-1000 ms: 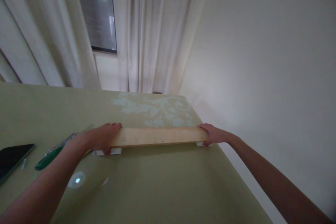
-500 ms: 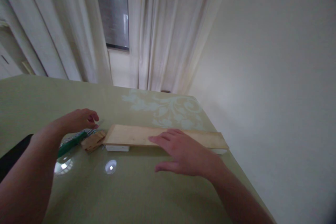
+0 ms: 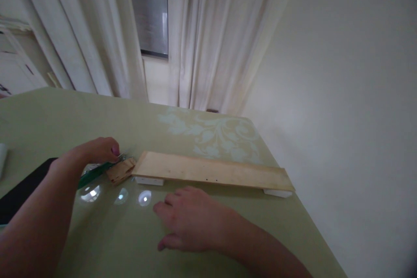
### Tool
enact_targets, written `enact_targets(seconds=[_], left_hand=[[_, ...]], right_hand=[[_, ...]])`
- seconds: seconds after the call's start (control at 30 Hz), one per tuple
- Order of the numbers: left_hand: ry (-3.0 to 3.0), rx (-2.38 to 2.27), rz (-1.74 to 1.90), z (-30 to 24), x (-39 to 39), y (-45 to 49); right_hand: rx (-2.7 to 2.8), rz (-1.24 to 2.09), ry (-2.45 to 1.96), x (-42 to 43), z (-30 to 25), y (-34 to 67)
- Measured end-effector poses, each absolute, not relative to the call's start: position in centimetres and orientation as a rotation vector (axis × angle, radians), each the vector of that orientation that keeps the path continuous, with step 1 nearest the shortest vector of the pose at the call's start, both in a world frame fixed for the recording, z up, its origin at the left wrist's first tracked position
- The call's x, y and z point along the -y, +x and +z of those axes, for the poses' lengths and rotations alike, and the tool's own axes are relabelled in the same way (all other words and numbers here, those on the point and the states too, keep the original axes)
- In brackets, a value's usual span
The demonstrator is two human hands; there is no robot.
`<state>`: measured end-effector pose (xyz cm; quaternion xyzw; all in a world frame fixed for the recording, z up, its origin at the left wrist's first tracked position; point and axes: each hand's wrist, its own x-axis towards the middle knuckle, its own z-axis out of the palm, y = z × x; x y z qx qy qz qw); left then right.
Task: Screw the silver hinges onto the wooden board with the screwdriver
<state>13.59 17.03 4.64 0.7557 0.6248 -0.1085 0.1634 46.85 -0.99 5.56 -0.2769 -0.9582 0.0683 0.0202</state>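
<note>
A long pale wooden board (image 3: 215, 171) lies across two white blocks, the left block (image 3: 149, 180) and the right block (image 3: 278, 193). Two small dark spots mark its front edge. My right hand (image 3: 192, 219) hovers in front of the board, empty, with thumb and fingers apart. At the board's left end, my left hand (image 3: 101, 150) is closed over small shiny metal pieces (image 3: 125, 157); its fingertips point down and what they pinch is hidden. Below that hand lie a short brown wooden block (image 3: 120, 171) and a green item (image 3: 93, 176), partly hidden by my wrist.
A black flat object (image 3: 28, 186) lies at the left, partly behind my left forearm. The green tabletop (image 3: 130, 243) is glossy and reflects lights. Its right edge runs beside a white wall (image 3: 352, 117). Curtains (image 3: 221, 39) hang behind.
My right hand has come off the board and moved left and toward me. My left hand has lowered onto the metal pieces and its fingers have closed. The view has shifted slightly left.
</note>
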Motion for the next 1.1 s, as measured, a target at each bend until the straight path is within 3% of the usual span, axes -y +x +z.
enact_targets(seconds=[0.27, 0.4, 0.5, 0.57, 0.7, 0.87, 1.0, 1.1], left_hand=[[2.130, -1.467, 0.203, 8.2, -16.3, 11.8], [2.095, -1.187, 0.728, 11.2, -14.2, 12.1], [1.981, -0.944, 1.265, 12.6, -12.1, 16.0], [1.866, -0.784, 1.418, 12.8, -10.6, 20.0], [1.727, -0.729, 1.460, 12.5, -8.3, 27.1], [1.918, -0.905, 1.283, 11.6, -10.0, 27.1], [2.327, -1.487, 0.840, 9.8, -14.6, 20.1], [2.244, -1.921, 0.327, 7.4, -17.2, 14.4]], right_hand=[[2.992, 0.313, -0.897, 1.0, 8.8, 47.7], [2.657, 0.442, -0.974, 1.3, 10.8, 48.1], [2.291, 0.481, -1.025, 1.1, 11.3, 48.1], [2.187, 0.592, -1.002, 0.7, 11.3, 48.4], [2.110, 0.811, -1.051, -0.2, 11.8, 50.1], [2.045, 0.575, -1.078, -0.7, 13.2, 53.4], [1.775, 0.327, -1.108, -0.7, 14.3, 55.9], [1.549, 0.201, -1.111, -0.9, 14.8, 57.3]])
